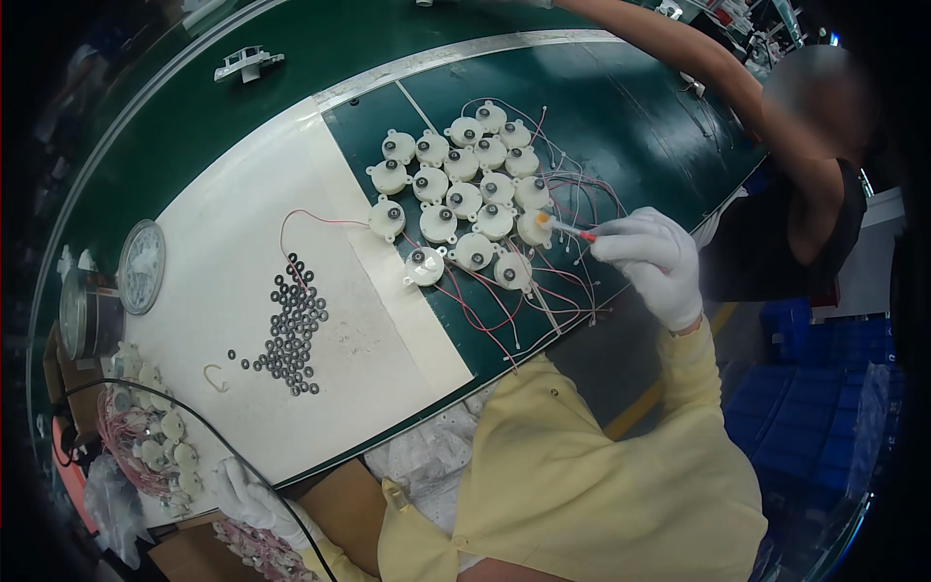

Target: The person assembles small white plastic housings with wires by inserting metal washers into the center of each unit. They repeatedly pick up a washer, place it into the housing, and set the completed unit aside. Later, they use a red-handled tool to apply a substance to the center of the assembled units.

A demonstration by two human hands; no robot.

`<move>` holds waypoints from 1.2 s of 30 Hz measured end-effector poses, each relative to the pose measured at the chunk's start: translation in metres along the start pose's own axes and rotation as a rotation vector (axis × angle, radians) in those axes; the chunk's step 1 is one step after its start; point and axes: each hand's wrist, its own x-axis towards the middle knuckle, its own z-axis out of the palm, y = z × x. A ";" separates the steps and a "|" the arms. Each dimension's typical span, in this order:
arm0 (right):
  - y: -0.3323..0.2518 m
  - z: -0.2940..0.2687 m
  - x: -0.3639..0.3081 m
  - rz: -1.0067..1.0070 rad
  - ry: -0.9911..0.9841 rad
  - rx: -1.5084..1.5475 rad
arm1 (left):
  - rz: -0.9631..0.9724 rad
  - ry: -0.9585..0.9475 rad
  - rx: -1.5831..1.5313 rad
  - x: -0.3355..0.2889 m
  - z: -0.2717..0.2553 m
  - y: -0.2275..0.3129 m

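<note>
My right hand (655,262), in a white glove, is closed in a pinch on a slim brush-like stick (567,227) with a red band and an orange tip. That tip is over or against a white round motor (533,229) at the right side of a group of several such motors (465,200). Each motor has a dark ring or shaft on top, and red and white wires trail off to the right. At the lower left, my gloved left hand (250,500) rests by the table's front edge, fingers loosely stretched, with nothing visible in it.
Many small black rings (291,330) lie on the white sheet (213,262). More wired motors (160,436) are heaped at the left, near a tin (92,315) and a round lid (143,267). A black cable (194,412) arches over my left hand. A co-worker's arm (679,48) reaches across the far side.
</note>
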 end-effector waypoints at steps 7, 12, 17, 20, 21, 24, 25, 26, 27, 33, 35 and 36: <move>-0.003 0.011 -0.016 0.355 0.108 0.430 | -0.015 -0.003 0.010 -0.001 0.002 -0.002; -0.007 0.016 -0.028 0.536 0.184 0.646 | -0.071 -0.011 0.001 -0.010 0.006 -0.011; -0.014 0.016 -0.035 0.493 0.203 0.583 | -0.093 0.010 -0.041 -0.012 0.009 -0.012; -0.008 0.019 -0.033 0.336 0.184 0.344 | -0.093 0.031 -0.088 -0.014 0.010 -0.015; -0.005 0.020 -0.032 0.256 0.168 0.238 | -0.092 0.028 -0.086 -0.015 0.008 -0.014; -0.004 0.019 -0.031 0.218 0.146 0.176 | -0.082 -0.002 -0.077 -0.007 0.007 -0.008; -0.003 0.018 -0.032 0.215 0.144 0.162 | -0.075 -0.014 -0.069 -0.004 0.008 -0.006; -0.002 0.018 -0.033 0.205 0.142 0.156 | -0.065 -0.018 -0.046 -0.003 0.005 -0.004; 0.000 0.019 -0.034 0.194 0.140 0.150 | -0.056 -0.023 -0.023 -0.003 0.004 -0.003; 0.004 0.023 -0.039 0.148 0.161 0.129 | -0.050 -0.006 -0.001 -0.009 0.005 -0.011; 0.007 0.022 -0.038 0.151 0.162 0.162 | -0.056 0.005 -0.004 -0.010 0.007 -0.012; 0.008 0.021 -0.038 0.153 0.162 0.179 | -0.059 0.010 -0.005 -0.010 0.008 -0.012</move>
